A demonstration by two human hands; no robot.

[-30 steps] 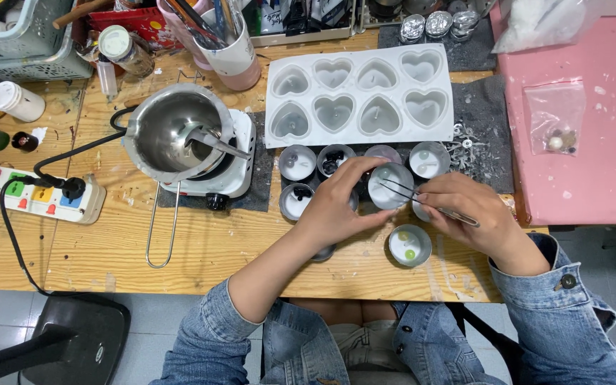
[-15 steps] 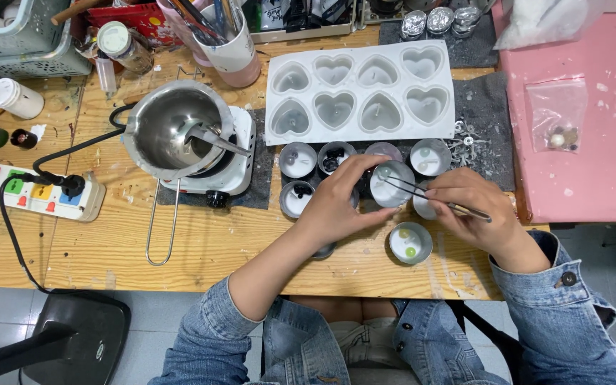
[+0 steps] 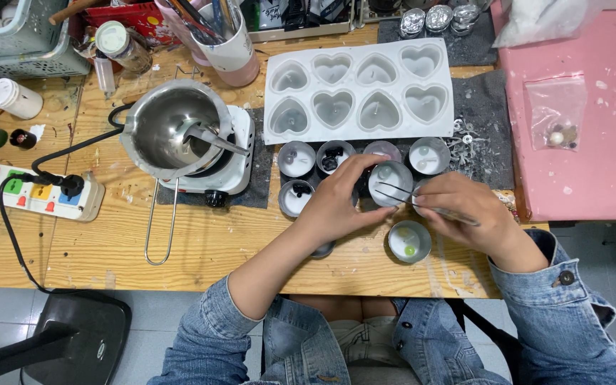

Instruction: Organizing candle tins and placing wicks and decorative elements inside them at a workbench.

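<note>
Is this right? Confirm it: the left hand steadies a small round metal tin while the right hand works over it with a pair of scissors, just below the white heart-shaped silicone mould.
Not quite. The right hand holds thin metal tweezers, not scissors. The head view shows their tips over the small round metal tin that the left hand steadies, just below the white heart-shaped silicone mould.

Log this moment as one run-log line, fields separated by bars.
left hand: steadies small round tin | right hand: holds tweezers, tips over tin | nearby: heart mould, melting pot
</note>
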